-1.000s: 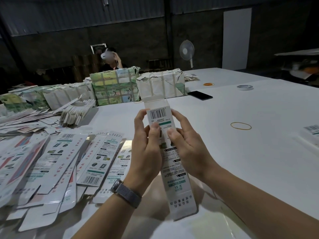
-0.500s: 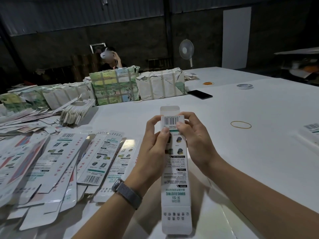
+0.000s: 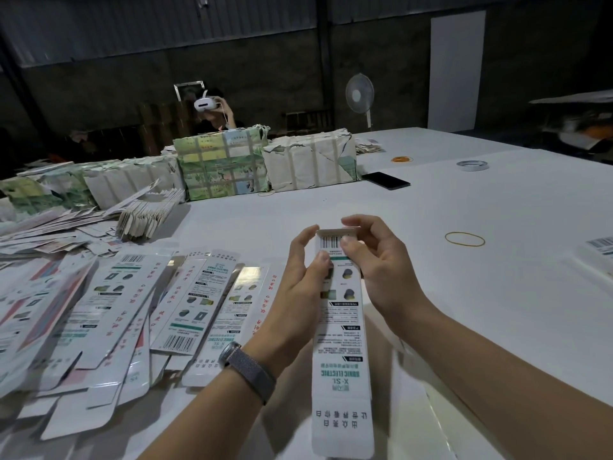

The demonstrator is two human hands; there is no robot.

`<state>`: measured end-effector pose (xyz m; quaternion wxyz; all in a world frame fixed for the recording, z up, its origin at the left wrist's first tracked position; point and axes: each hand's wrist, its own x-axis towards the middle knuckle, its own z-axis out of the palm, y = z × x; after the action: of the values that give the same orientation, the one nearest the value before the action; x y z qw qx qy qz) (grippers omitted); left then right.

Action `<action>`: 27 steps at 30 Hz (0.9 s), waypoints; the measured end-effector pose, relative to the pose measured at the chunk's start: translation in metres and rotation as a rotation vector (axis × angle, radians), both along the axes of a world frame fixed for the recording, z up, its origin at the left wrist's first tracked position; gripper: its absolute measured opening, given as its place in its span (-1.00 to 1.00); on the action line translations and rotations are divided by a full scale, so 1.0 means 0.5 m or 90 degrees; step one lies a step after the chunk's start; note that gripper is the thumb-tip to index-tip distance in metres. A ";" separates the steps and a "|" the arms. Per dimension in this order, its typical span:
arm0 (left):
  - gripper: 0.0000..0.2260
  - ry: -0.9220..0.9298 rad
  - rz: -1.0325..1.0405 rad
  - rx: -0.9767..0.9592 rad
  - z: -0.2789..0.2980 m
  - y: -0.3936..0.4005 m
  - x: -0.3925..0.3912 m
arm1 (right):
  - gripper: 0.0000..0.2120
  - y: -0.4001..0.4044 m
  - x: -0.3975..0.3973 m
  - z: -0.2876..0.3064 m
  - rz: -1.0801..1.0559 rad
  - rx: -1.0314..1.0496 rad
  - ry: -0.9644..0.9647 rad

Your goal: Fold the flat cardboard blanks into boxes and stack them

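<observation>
Box: a long printed carton (image 3: 341, 343) held upright above the worktop (image 3: 497, 293), its far-end flap being closed.
Left hand (image 3: 298, 287): fingers pinch the carton near its barcode.
Right hand (image 3: 381, 270): fingers curl over the top flap, pressing it down.
Risk: an uneven press could crease the flap instead of tucking it.
Beyond: flat blanks (image 3: 132, 300) spread left; rubber band (image 3: 464, 239) right; wrapped bundles (image 3: 225, 161) farther back.

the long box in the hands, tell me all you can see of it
The box is long, narrow white printed card with a barcode by its far end, teal lettering and small product pictures. It is held above the table, far end up, its top flap folded over. The left hand pinches its left edge; the right hand pinches the flap end.
</observation>
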<state>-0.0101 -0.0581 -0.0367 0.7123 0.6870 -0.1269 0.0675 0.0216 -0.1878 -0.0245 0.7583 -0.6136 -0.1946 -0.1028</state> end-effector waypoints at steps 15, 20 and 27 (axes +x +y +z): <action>-0.76 -0.062 0.029 0.118 -0.003 -0.008 -0.005 | -0.81 -0.010 0.007 0.008 -0.009 0.015 0.084; -0.68 -0.069 0.034 0.149 -0.005 -0.010 0.001 | -0.80 -0.008 0.005 0.008 -0.011 0.027 0.090; -0.66 -0.065 0.025 0.171 -0.007 -0.014 0.002 | -0.72 -0.011 0.005 0.012 -0.016 0.004 0.100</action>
<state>-0.0091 -0.0648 -0.0401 0.6050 0.7742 -0.1573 0.0992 0.0242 -0.1935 -0.0188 0.7717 -0.6199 -0.1264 -0.0643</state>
